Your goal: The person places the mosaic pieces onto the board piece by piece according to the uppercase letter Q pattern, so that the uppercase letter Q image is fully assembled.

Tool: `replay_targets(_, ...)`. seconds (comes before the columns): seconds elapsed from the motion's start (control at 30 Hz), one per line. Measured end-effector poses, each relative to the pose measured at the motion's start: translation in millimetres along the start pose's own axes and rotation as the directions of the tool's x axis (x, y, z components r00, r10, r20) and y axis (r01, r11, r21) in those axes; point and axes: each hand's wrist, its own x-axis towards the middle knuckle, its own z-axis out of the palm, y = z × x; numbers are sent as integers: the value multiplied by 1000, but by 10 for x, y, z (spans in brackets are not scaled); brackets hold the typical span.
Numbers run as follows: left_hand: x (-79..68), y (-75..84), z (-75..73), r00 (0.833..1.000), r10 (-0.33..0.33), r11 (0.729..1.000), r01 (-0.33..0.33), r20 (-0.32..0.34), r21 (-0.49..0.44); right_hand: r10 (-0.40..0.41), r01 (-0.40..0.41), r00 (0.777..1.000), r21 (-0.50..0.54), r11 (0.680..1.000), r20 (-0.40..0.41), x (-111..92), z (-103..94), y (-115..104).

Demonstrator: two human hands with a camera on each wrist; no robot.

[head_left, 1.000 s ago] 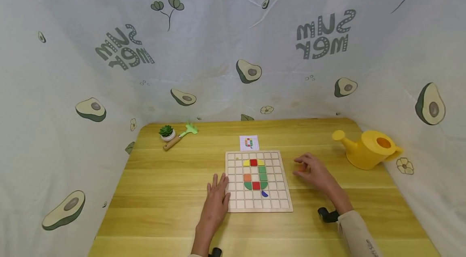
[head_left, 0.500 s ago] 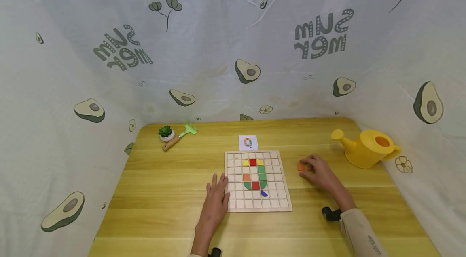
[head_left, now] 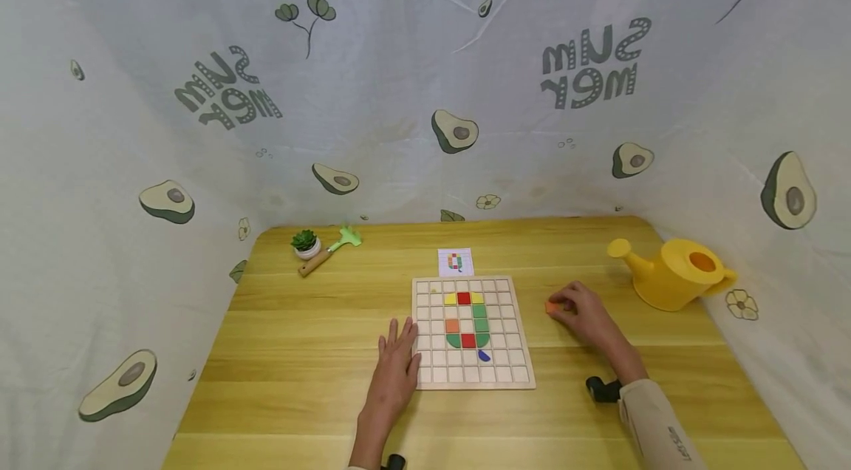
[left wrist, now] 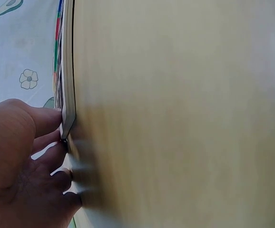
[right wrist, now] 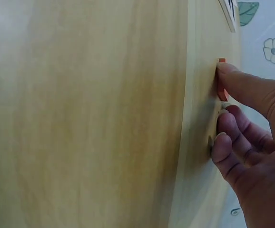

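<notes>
A pale wooden grid board (head_left: pixel 505 374) lies flat in the middle of the table. On it, red, yellow, green and orange tiles form a ring, and a blue piece (head_left: pixel 484 356) lies below the ring. My left hand (head_left: pixel 392 374) rests against the board's left edge with fingers extended; in the left wrist view its thumb (left wrist: pixel 47 121) touches the edge. To the right of the board, my right hand (head_left: pixel 585 313) pinches an orange tile (head_left: pixel 551 307) low over the table. In the right wrist view that tile (right wrist: pixel 222 90) shows beside the thumb, partly hidden.
A small card (head_left: pixel 455 261) with a coloured pattern lies just behind the board. The yellow watering can (head_left: pixel 674 278) stands at the far right. At the back left are a potted succulent (head_left: pixel 306 243) and a green rake with a wooden handle (head_left: pixel 319 261).
My right hand has drawn back slightly to the right with the orange tile, and its fingers have closed up around it. The left hand has stayed at the board's edge.
</notes>
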Motion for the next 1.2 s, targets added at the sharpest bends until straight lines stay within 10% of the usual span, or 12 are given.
replay_targets(1.2,-10,0,23,1000,-5,1000,5,-1,27,43,-43,999,15,999,13,52,-56,-80)
